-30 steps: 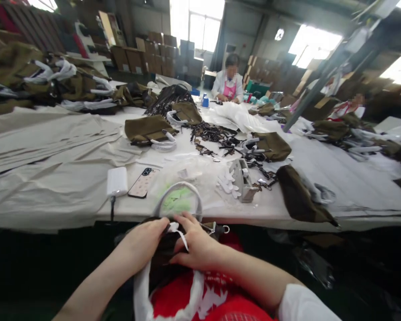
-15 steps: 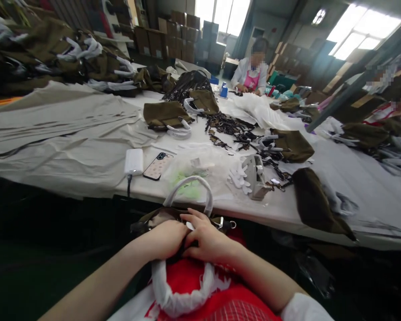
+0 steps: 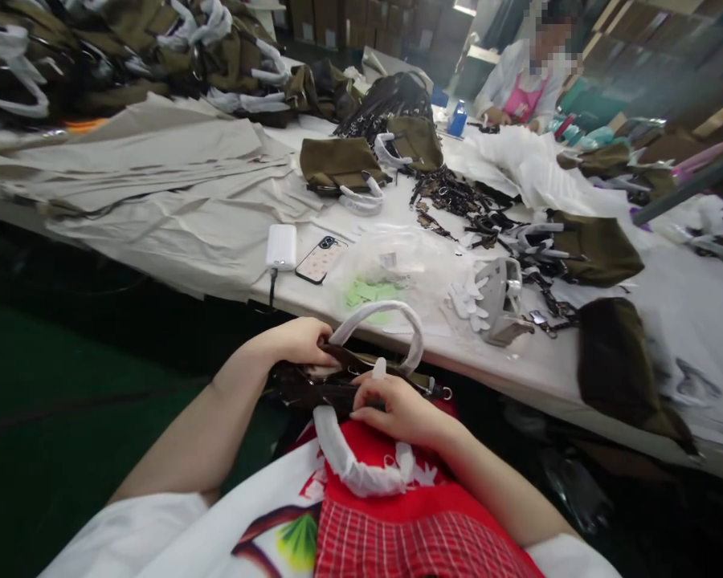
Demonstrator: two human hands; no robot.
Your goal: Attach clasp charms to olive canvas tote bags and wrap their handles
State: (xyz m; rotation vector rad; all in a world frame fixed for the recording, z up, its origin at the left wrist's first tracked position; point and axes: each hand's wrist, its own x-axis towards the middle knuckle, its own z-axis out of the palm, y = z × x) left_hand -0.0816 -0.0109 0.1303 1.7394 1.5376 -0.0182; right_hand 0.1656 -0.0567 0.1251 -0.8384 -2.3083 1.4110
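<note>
Handbag (image 3: 331, 395), dark brown with white handles (image 3: 418, 333)

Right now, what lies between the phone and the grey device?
In the head view: clear plastic, green pieces, and white pieces by the grey device.

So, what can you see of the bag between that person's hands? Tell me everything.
The bag looks dark brown, perhaps fabric, with its top partly open. Of its two white-wrapped handles, the far handle arches up and the near handle droops over the red apron. A metal ring shows at its right end. The left hand touches its upper edge; the right hand is at the near side of the opening. Its underside is hidden.
</note>
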